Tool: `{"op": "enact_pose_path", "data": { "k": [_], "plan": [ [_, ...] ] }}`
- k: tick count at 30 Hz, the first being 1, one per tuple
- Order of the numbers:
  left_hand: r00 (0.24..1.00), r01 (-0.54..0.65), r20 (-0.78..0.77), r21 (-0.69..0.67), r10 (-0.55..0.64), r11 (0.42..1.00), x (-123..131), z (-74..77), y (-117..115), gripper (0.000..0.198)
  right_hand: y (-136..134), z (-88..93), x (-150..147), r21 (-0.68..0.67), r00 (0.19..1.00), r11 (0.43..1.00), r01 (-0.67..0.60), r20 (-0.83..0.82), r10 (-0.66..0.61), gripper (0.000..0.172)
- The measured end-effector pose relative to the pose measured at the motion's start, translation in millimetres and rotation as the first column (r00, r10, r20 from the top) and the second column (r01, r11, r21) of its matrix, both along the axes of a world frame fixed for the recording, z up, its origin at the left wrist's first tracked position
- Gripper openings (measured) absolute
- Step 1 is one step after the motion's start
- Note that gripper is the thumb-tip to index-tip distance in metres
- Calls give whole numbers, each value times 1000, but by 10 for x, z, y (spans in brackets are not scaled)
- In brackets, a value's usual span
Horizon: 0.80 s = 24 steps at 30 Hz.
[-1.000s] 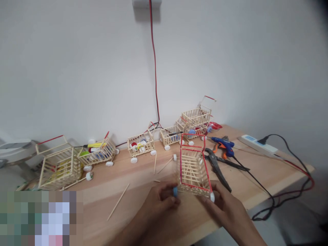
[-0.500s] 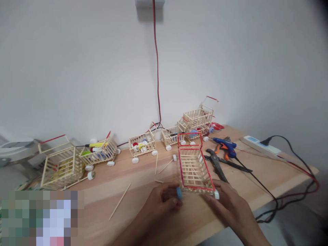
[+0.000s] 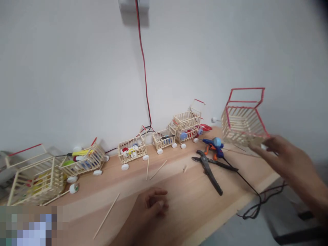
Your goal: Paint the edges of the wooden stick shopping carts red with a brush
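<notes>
Red-trimmed wooden stick cart (image 3: pixel 242 118): it is raised well above the tabletop at the right of the view, tilted, with its open top facing up and away and its slatted sides showing.

Right hand (image 3: pixel 283 153): it is lifted and reaches in from the right edge, its fingers narrowed around the cart's lower corner, with a small white cap (image 3: pixel 263 147) at the fingertips. The exact hold is partly hidden.

Left hand (image 3: pixel 151 205): it rests low over the wooden table (image 3: pixel 179 201), fingers loosely curled and holding nothing. It is well apart from the cart.

Nearby tools: a blue hot glue gun (image 3: pixel 214 145) lies nearest below the cart, beside orange-handled snips (image 3: pixel 208 152). Large black pliers (image 3: pixel 208 172) lie open just in front of them. The glue gun's black cable (image 3: pixel 246 184) trails over the table edge.

Loose sticks: a long wooden stick (image 3: pixel 106 215) lies just beside the left hand, and two more (image 3: pixel 156 169) lie farther back.

Finished carts: a row of wheeled stick carts runs along the wall, including one holding bottle caps (image 3: pixel 132 150) and a red-handled cart (image 3: pixel 186 119) near the tools.

Wall: a red-and-black wire (image 3: pixel 142 68) runs down it behind the row.
</notes>
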State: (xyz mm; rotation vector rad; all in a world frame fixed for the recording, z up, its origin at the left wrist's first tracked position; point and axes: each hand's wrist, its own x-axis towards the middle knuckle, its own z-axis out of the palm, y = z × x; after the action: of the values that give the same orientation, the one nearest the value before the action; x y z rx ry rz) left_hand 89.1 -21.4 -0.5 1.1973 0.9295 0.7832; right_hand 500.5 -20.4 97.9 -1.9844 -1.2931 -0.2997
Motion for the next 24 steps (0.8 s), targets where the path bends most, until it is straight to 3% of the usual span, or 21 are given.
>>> {"op": "enact_pose_path", "data": {
  "k": [5, 9, 18, 24],
  "plan": [
    [999, -24, -25, -3, 24, 1000, -1, -5, -10, 51, 801, 88, 493, -71, 989, 991, 114, -87, -120, 39],
    [999, -30, -23, -27, 29, 999, -8, -31, -19, 55, 1257, -11, 632, -144, 970, 971, 193, -119, -210, 39],
    [999, 32, -31, -5, -32, 999, -34, -121, 29, 57, 1819, -263, 608, -266, 920, 917, 297, -180, -350, 40],
    [998, 54, 31, -17, -53, 998, -48, -188, 53, 55, 2026, -312, 674, -297, 874, 879, 374, -204, -441, 40]
  ]
}}
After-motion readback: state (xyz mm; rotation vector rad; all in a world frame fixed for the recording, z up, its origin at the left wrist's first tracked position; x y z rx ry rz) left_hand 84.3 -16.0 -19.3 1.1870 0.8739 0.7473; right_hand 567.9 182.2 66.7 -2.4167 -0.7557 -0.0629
